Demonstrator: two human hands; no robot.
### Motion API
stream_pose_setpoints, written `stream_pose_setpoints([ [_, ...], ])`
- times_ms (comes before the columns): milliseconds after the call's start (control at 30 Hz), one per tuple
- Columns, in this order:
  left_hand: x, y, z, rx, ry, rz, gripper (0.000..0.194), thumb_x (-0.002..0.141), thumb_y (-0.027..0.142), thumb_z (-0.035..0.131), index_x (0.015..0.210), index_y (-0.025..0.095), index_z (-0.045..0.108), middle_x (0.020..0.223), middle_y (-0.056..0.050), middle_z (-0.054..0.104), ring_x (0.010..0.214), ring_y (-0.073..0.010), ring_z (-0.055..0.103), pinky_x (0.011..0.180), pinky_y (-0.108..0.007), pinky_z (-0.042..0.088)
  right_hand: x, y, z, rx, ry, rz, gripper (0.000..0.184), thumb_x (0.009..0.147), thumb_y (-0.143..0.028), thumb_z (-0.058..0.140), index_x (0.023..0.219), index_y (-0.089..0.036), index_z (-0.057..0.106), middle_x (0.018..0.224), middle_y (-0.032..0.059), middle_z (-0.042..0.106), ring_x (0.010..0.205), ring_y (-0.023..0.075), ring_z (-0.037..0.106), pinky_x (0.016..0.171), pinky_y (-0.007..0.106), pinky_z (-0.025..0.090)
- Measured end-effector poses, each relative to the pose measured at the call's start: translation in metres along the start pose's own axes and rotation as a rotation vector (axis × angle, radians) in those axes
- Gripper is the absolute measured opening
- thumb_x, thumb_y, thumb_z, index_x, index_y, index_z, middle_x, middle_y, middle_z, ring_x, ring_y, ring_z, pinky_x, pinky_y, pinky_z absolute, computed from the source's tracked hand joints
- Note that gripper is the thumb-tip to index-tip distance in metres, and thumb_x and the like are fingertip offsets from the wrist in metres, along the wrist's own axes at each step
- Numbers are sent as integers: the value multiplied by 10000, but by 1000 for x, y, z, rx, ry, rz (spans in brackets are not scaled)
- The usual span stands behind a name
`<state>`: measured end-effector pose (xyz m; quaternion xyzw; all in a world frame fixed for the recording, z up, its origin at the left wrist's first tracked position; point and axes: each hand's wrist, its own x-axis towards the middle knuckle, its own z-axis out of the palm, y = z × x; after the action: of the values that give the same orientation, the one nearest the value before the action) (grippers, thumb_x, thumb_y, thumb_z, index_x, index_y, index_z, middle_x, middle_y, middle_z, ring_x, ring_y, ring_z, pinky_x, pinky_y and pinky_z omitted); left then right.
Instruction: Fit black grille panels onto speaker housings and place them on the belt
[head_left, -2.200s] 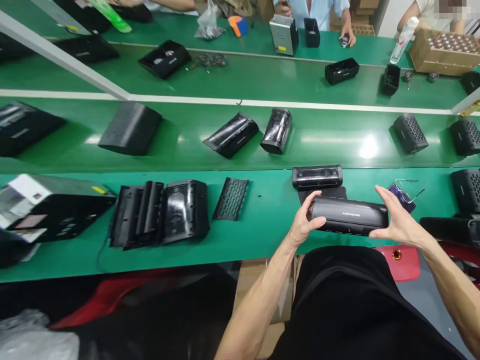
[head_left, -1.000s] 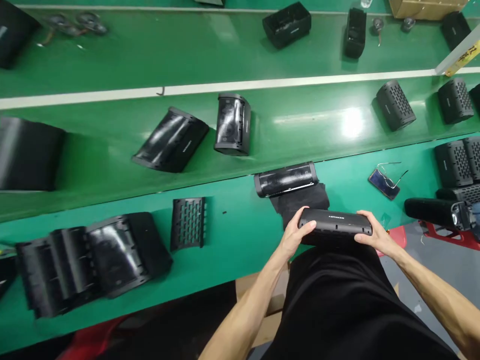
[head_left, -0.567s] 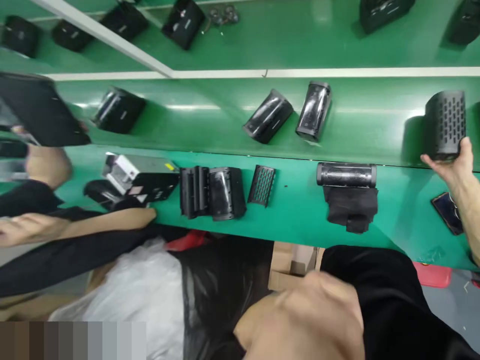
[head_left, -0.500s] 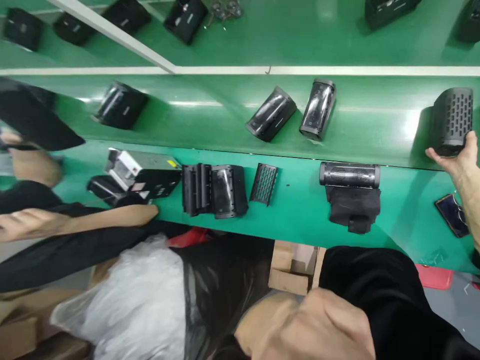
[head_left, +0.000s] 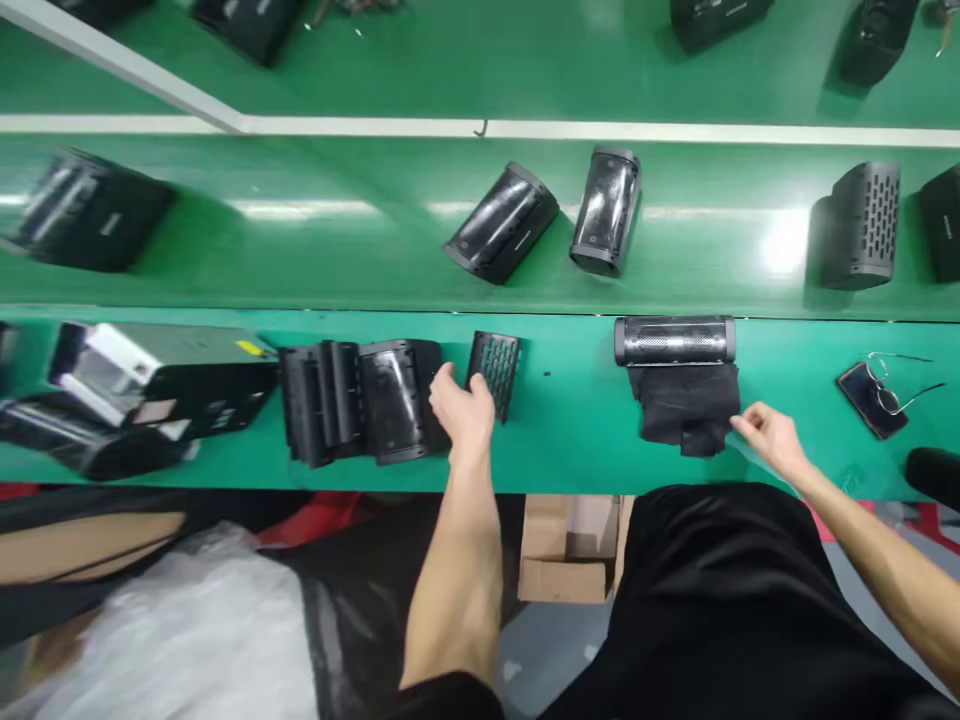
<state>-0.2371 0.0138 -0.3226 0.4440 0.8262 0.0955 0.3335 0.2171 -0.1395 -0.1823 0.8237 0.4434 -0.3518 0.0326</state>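
My left hand (head_left: pixel 463 408) reaches in with thumb and fingers apart, between a black speaker casing (head_left: pixel 394 400) and a slotted black grille panel (head_left: pixel 496 370). Its thumb overlaps the panel's left edge; I cannot tell whether it touches. My right hand (head_left: pixel 772 438) has its fingertips pinched together at the right edge of a folded black cloth (head_left: pixel 679 400). A thin translucent streak shows below those fingers, too faint to name. Against the far side of the cloth lies a black cylindrical speaker (head_left: pixel 675 341) with a shiny mesh front.
Several black speakers, one with a slotted grille (head_left: pixel 879 225), stand on the green belt (head_left: pixel 315 240) behind the bench. A phone (head_left: pixel 870 400) with glasses lies at the right. Stacked casings (head_left: pixel 319 400) and a silver-black box (head_left: pixel 202 375) sit left. Below are a cardboard box (head_left: pixel 562 580) and plastic bag (head_left: pixel 217 620).
My right hand has left the slotted speaker on the belt and come down to the black cloth. My left hand has moved forward from near my body to the grille panel. The view has shifted.
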Motion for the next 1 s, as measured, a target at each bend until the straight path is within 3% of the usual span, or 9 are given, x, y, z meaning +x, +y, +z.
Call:
stream_pose_setpoints([
  [100, 7, -15, 15, 63, -106, -190, 537, 965, 196, 603, 1465, 26, 509, 1526, -344, 537, 1471, -479, 461, 1219, -666, 336, -20, -14, 48, -103, 5, -88, 464, 955, -673, 566, 954, -226, 692, 836, 57, 724, 727, 230, 664, 656, 334, 460],
  [200, 1, -24, 21, 11, -109, -217, 406, 972, 195, 612, 1344, 33, 597, 1457, -355, 582, 1431, -478, 489, 1197, -648, 334, -18, -16, 61, -238, 44, -152, 322, 987, -546, 583, 973, -244, 697, 912, 60, 711, 761, 228, 659, 611, 313, 396],
  [300, -8, -37, 24, -129, -133, -196, 261, 989, 232, 625, 1216, 108, 662, 1321, -259, 684, 1325, -384, 593, 1143, -522, 425, -16, -5, 54, -329, 14, -227, 296, 1022, -461, 553, 886, -245, 703, 906, 63, 693, 723, 214, 627, 579, 314, 342],
  [400, -30, -48, 29, -357, -204, -156, 250, 1019, 325, 617, 1213, 172, 656, 1188, -141, 744, 1094, -278, 706, 991, -399, 535, -25, 2, 41, -321, 55, -278, 317, 1021, -478, 544, 886, -241, 706, 937, 69, 695, 749, 219, 637, 604, 321, 388],
  [533, -80, -51, 45, -694, -311, -164, 456, 1021, 571, 588, 1322, 229, 569, 1032, -51, 749, 746, -192, 711, 727, -320, 585, -34, -8, 40, -337, 96, -207, 250, 991, -463, 600, 955, -235, 695, 987, 66, 710, 836, 222, 672, 653, 307, 434],
  [667, -139, -40, 65, -932, -388, -252, 639, 921, 742, 648, 1298, 234, 557, 891, -30, 744, 598, -174, 661, 598, -319, 580, -33, -10, 57, -431, -11, -128, 202, 1004, -402, 609, 959, -237, 717, 1001, 56, 723, 819, 202, 665, 624, 295, 377],
  [767, -173, -34, 76, -1068, -488, -285, 696, 789, 685, 830, 1237, 196, 619, 879, -56, 770, 624, -188, 692, 625, -340, 612, -35, 0, 54, -381, 83, -194, 294, 1022, -433, 543, 892, -232, 715, 928, 65, 708, 768, 207, 642, 637, 316, 389],
  [867, -194, -34, 78, -1190, -546, -297, 780, 703, 572, 919, 1312, 181, 627, 1015, -84, 792, 713, -195, 724, 683, -341, 626, -39, 6, 33, -220, 172, -290, 345, 980, -509, 528, 821, -232, 660, 887, 83, 709, 798, 235, 658, 711, 338, 471],
  [1000, -204, -41, 72, -1342, -573, -311, 772, 713, 429, 927, 1385, 185, 636, 1182, -101, 784, 845, -196, 741, 757, -317, 618, -45, -8, 16, -105, 174, -201, 308, 958, -522, 559, 830, -246, 602, 799, 46, 715, 714, 214, 654, 715, 327, 497],
])
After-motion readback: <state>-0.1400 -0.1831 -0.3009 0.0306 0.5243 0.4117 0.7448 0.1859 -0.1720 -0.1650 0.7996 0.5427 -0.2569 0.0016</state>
